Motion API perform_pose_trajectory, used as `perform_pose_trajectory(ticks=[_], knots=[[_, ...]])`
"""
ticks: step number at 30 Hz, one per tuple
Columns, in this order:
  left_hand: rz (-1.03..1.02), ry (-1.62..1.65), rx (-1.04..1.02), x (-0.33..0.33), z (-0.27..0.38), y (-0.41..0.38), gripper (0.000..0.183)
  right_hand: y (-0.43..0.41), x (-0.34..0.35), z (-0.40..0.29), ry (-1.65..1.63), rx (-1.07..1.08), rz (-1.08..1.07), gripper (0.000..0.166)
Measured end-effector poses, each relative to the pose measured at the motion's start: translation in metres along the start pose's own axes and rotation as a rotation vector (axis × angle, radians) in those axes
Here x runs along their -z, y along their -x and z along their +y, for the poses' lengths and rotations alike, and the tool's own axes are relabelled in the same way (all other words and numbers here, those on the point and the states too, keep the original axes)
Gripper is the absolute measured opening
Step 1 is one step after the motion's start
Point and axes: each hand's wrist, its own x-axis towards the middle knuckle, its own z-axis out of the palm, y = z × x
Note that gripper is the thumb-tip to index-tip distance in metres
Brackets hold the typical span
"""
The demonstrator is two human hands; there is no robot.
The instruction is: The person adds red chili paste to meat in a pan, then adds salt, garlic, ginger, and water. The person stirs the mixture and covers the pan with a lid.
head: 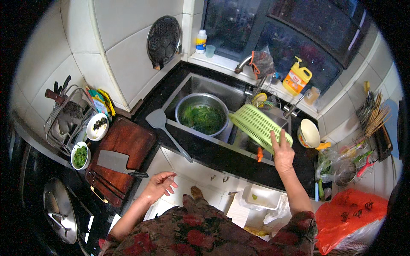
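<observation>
My right hand (283, 153) grips the near right end of a light green slotted plastic basket (256, 123). The basket tilts over the right bowl of a double stainless-steel sink (211, 84), and its inside is hidden from me. Over the left sink bowl stands a round metal basin (200, 97) holding leafy greens (205, 120), apparently in water. Nothing is in my left hand (160, 186), which hovers in front of the counter with fingers loosely bent and apart. A grey spatula (166, 131) lies across the counter edge left of the basin.
At left, a cleaver (112, 160) rests on a wooden cutting board (137, 134) beside bowls of chopped greens (80, 156) and dark pieces (100, 124). A pot lid (61, 211) sits lower left. A cream bowl (309, 133) and red plastic bag (350, 214) are at right.
</observation>
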Motion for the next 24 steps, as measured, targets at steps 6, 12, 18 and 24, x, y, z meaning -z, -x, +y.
perform_pose_trajectory(ticks=[6, 12, 18, 24], knots=[[0.167, -0.224, -0.35, -0.017, 0.016, -0.016, 0.024, -0.018, 0.045, -0.003, -0.625, -0.355, 0.306, 0.055], [0.323, -0.87, -1.169, -0.062, 0.1, -0.035, 0.026, -0.023, 0.052, -0.034, -1.329, -0.597, 0.254, 0.026], [0.584, -1.344, -1.041, -0.076, 0.14, -0.071, 0.046, -0.037, 0.068, -0.065, -1.332, -0.579, 0.159, 0.022], [0.237, -1.115, -1.021, -0.07, 0.119, -0.034, 0.049, 0.026, 0.042, -0.02, -1.409, -0.81, 0.216, 0.028]])
